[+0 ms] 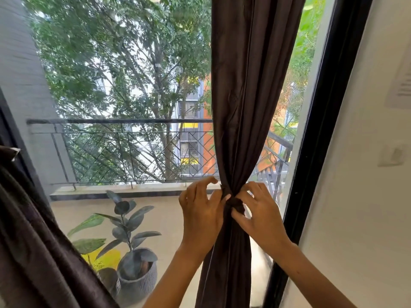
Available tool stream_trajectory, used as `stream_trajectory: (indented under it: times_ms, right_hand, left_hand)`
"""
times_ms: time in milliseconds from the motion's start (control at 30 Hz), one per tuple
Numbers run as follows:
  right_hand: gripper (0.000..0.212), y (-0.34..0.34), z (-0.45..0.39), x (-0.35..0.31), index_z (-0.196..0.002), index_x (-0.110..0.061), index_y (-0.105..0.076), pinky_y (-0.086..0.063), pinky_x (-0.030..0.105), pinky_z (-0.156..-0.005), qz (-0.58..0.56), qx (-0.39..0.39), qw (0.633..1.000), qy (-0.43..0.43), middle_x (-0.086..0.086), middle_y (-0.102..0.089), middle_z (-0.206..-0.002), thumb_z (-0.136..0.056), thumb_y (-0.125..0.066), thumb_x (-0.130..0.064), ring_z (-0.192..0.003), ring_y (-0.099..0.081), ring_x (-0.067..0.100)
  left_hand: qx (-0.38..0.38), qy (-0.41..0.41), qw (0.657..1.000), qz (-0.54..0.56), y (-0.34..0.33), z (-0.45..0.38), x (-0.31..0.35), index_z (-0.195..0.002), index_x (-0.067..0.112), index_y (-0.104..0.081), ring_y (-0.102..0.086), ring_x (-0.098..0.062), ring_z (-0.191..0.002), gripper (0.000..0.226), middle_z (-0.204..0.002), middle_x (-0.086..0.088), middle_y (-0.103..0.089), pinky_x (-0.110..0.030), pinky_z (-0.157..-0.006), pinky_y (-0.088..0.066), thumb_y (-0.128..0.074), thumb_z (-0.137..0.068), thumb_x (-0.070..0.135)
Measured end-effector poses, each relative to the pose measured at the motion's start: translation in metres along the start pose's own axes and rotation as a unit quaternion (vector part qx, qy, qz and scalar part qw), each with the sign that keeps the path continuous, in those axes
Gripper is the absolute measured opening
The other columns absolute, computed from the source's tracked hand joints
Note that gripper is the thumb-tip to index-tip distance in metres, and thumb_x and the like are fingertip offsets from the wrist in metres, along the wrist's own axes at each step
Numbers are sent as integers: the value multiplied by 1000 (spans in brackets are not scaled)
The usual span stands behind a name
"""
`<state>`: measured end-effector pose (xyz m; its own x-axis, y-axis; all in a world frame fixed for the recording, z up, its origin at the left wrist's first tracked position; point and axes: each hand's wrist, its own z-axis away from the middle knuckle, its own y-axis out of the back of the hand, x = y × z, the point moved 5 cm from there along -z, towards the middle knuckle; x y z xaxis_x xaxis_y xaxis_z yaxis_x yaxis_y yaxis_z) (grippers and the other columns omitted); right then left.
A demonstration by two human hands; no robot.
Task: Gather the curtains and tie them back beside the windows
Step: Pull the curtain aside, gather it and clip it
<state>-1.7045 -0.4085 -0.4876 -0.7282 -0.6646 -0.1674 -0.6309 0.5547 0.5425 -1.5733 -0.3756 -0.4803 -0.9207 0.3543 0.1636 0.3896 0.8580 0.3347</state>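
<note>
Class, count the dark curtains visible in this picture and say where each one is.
2. One gathered curtain hangs right of centre, pinched by both hands at its waist; another curtain fills the lower left corner. Others may lie outside the frame.

Daylight enters through my window [133, 107], backlighting the dark curtain [244, 85]. Foliage outside is overexposed. Frame edges bow.
</note>
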Motion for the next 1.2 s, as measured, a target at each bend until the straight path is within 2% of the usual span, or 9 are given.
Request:
stream_trajectory:
  times_ms: [167,400,567,733,900,1000,1100,1167,1200]
  right_hand:
    - [14,16,10,0,-92,-9,-74,-52,16,-82,-73,120,990,11,-1,-74,-93,-81,-72,-19,-87,-69,10]
    - [5,6,7,-6,-86,-7,-73,-55,25,-78,-73,113,991,30,0,-71,-93,-82,-71,-6,-87,-68,12]
    - [7,8,8,-10,-88,-9,-70,-55,25,-66,-215,137,966,-51,-6,-70,-90,-85,-66,-4,-84,-67,7]
    - [14,-1,3,-8,-85,-15,-66,-58,30,-66,-360,88,909,-190,-8,-69,-84,-86,-66,-2,-77,-69,11]
    - [28,-12,0,-10,-109,-21,-55,-50,19,-80,-449,-6,872,-194,-1,-58,-78,-87,-62,-7,-89,-65,15]
    - [23,-6,2,6,-98,-14,-58,-50,20,-80,-507,6,826,-245,-1,-58,-74,-82,-71,-4,-82,-63,13]
    - [40,-4,12,22,-87,-15,-55,-53,24,-86,-586,30,749,-306,1,-58,-73,-65,-85,-28,-83,-65,17]
    - [28,-7,18,23,-85,-13,-52,-54,25,-87,-620,47,709,-332,5,-62,-75,-74,-77,-17,-87,-67,19]
    - [20,-8,19,22,-82,-11,-51,-55,24,-86,-613,59,710,-340,6,-64,-76,-78,-70,-9,-87,-67,20]
  left_hand:
    - [-7,82,996,31,-1,1,-21,-87,14,-68,-44,-19,-105,24,-110,-3,-57,-25,-83,-19,-50,-91,29]
    - [-10,115,991,66,-2,1,-29,-85,15,-68,-44,-17,-105,24,-110,0,-56,-24,-82,-20,-51,-90,31]
    - [-21,130,990,53,-4,1,-31,-85,17,-68,-43,-17,-105,26,-109,1,-54,-25,-81,-19,-50,-91,34]
    - [-2,160,985,62,-5,5,-37,-82,18,-69,-45,-17,-98,21,-107,4,-54,-23,-81,-18,-54,-88,33]
    - [25,182,982,48,-2,7,-46,-77,18,-70,-43,-16,-95,17,-105,4,-55,-24,-79,-17,-60,-86,29]
    - [64,224,972,41,3,8,-58,-74,19,-72,-42,-17,-95,13,-102,4,-57,-26,-76,-17,-65,-82,27]
    - [102,255,961,24,9,5,-66,-69,19,-71,-41,-19,-91,23,-99,5,-57,-27,-74,-16,-59,-82,35]
    - [115,273,954,52,7,7,-65,-70,18,-72,-40,-17,-89,27,-98,5,-57,-31,-74,-23,-58,-82,38]
    - [119,283,949,78,4,10,-64,-71,16,-72,-39,-16,-88,25,-97,5,-56,-33,-74,-29,-61,-82,36]
